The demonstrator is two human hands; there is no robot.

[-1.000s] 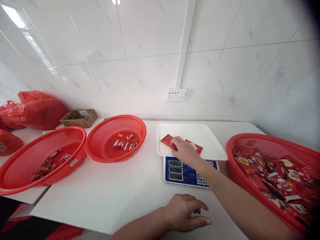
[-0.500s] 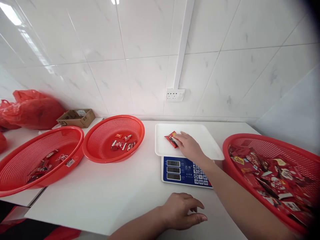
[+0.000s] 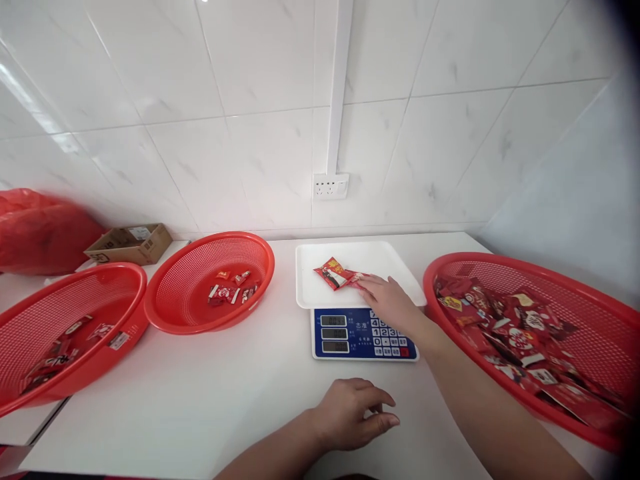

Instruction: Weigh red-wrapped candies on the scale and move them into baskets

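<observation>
My right hand (image 3: 393, 303) is over the white pan (image 3: 385, 257) of a digital scale, fingers stretched out. Its fingertips touch a small red snack packet (image 3: 356, 279), partly covered by them. Beside that lies another red packet (image 3: 333, 273) with a dark and white print. Below the pan is the scale's blue panel (image 3: 365, 333), with three small displays and number keys. In front of the scale, my left hand (image 3: 353, 413) hovers low over the table, loosely curved with thumb and fingers apart, holding nothing.
On the right, a big red basket (image 3: 500, 260) holds many red packets. Two red baskets (image 3: 210, 243) (image 3: 125, 280) on the left hold several packets each. Behind them are a cardboard box (image 3: 130, 247) and a red plastic bag (image 3: 45, 233). A wall socket (image 3: 330, 187) is behind the scale.
A second red packet now shows on the pan under my right fingertips, beside the first. My right hand has drawn slightly back from the first packet. The view has shifted a little rightward.
</observation>
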